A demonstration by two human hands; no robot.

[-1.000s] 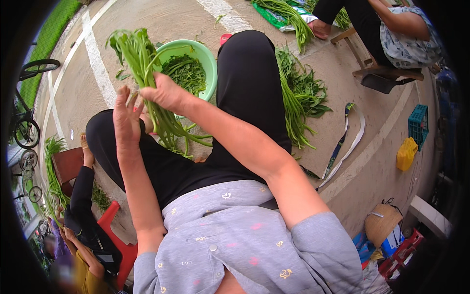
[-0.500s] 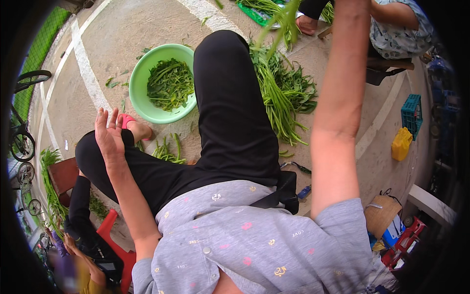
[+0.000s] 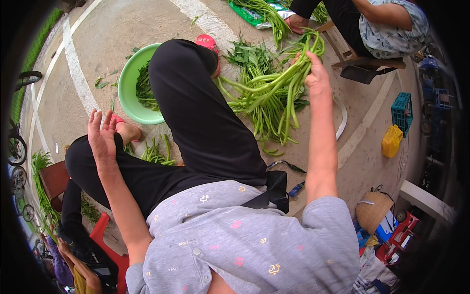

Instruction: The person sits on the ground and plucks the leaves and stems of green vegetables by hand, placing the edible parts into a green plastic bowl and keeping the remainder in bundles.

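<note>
My right hand point(image 3: 316, 74) is closed round a bunch of water spinach point(image 3: 309, 44) at my right front. Its long green stems droop toward me over the pile of water spinach point(image 3: 247, 54) on the ground. My left hand point(image 3: 102, 139) is raised by my left knee, palm up, fingers spread, holding nothing. Ahead of it, beyond the knee, a light green basin point(image 3: 128, 100) holds loose leaves point(image 3: 144, 90), partly hidden behind my right leg. A few cut stems point(image 3: 156, 154) lie on the ground between my legs.
At the far right another person point(image 3: 389, 32) sits on a wooden stool point(image 3: 367, 61) near more greens point(image 3: 267, 14). A teal crate point(image 3: 401, 112) and a yellow container point(image 3: 391, 141) stand right. Another person's arms point(image 3: 73, 257) and a red chair point(image 3: 105, 237) are at my left.
My right hand has come down from the top edge into view, lowering the bunch over the pile. My right knee has swung left, now covering part of the basin. The left hand stays raised.
</note>
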